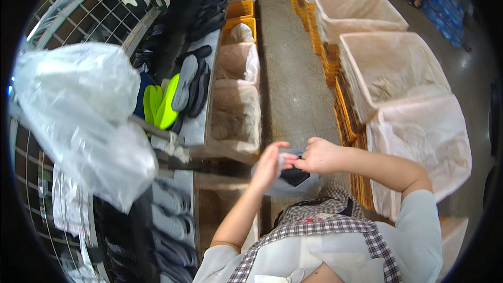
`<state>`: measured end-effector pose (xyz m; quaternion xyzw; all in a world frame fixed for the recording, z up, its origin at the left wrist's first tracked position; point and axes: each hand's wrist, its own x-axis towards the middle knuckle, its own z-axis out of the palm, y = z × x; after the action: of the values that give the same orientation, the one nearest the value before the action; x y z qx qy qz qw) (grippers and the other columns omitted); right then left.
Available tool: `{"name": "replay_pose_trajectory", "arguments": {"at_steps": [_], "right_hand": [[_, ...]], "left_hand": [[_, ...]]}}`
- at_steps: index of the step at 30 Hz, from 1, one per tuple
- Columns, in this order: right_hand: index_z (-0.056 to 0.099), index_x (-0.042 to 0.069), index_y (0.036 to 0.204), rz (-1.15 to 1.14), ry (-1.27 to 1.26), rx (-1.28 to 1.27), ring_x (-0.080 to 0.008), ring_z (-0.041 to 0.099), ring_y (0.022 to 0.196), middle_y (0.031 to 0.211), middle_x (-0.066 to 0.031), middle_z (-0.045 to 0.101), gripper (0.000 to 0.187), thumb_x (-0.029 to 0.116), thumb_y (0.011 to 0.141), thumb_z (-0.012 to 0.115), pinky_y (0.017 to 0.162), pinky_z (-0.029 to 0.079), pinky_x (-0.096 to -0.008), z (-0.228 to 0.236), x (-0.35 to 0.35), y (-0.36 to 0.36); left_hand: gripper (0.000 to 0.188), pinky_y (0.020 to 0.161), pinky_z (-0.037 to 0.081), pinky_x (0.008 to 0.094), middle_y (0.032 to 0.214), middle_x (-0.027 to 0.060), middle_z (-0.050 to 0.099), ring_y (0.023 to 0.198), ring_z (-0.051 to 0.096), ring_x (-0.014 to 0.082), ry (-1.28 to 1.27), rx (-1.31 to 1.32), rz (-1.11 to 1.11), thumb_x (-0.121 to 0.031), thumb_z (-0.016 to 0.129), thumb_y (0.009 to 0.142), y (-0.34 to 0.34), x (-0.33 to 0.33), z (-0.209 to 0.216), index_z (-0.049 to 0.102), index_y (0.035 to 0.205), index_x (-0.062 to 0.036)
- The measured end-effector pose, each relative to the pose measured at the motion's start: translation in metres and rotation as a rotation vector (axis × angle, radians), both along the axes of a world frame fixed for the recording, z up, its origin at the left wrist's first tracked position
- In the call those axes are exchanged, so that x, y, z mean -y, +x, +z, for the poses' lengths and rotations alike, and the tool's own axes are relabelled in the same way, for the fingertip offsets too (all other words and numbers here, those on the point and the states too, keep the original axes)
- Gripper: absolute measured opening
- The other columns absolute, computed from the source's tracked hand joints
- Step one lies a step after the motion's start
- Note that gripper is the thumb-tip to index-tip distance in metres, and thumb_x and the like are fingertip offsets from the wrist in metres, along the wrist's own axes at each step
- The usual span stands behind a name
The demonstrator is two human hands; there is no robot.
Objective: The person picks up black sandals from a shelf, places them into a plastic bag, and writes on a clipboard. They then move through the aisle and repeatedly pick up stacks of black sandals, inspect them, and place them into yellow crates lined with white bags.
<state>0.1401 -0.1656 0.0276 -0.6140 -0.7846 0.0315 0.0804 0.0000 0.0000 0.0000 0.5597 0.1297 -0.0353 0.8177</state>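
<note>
Just in front of my body, a clear plastic bag (309, 182) hangs below my two hands, with a flat black item (295, 176) in it; its exact kind is hard to make out. My right hand (320, 155) is closed in a pinch at the bag's top edge. Close against it is my left hand (269, 166), its fingers stretched toward the right one, with a bit of whitish film between thumb and fingers. The fingertips of both hands meet at the bag's mouth, where blur hides the exact grip.
Lined bins (393, 63) stand in a row on the right, on orange crates. Left are more lined crates (236, 110) and a shelf with grey and bright yellow insoles (168, 106). A large plastic bag (84, 110) hangs on a wire rack. An aisle floor (293, 73) runs ahead.
</note>
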Motion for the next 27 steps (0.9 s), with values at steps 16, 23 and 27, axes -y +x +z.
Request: {"name": "replay_pose_trajectory", "arguments": {"at_steps": [16, 23, 27], "right_hand": [[0.052, 0.011, 0.068, 0.090, 0.587, -0.553, -0.0262, 0.055, 0.053, 0.055, -0.0063, 0.054, 0.028, 0.032, 0.083, 0.060, 0.053, 0.042, -0.0363, 0.049, -0.323, 0.464], [0.059, 0.006, 0.086, -0.237, 0.665, -0.721, -0.0278, 0.059, 0.072, 0.077, -0.0086, 0.060, 0.013, 0.017, 0.081, 0.063, 0.061, 0.046, -0.0365, 0.022, -0.422, 0.712], [0.062, 0.008, 0.091, -0.453, -0.224, -0.852, -0.0240, 0.062, 0.076, 0.081, -0.0096, 0.064, 0.019, 0.026, 0.087, 0.056, 0.066, 0.048, -0.0361, -0.009, -0.433, 0.817]], "left_hand": [[0.047, 0.072, 0.049, 0.0282, 0.105, 0.0050, 0.057, 0.091, 0.056, 0.0134, 0.171, 0.220, 0.300, -0.022, 0.079, 0.071, 0.463, -0.243, 0.011, 0.057, 0.106, -0.0022], [0.011, 0.058, 0.043, 0.0196, 0.079, 0.0011, 0.062, 0.066, 0.055, 0.0075, 0.082, 0.132, 0.564, -0.015, 0.062, 0.088, 0.697, -0.405, -0.014, 0.062, 0.090, -0.0036], [0.012, 0.051, 0.039, 0.0187, 0.075, -0.0021, 0.059, 0.060, 0.049, 0.0046, -0.041, 0.158, 0.495, -0.016, 0.064, 0.087, 0.832, -0.475, 0.003, 0.063, 0.089, -0.0044]]}}
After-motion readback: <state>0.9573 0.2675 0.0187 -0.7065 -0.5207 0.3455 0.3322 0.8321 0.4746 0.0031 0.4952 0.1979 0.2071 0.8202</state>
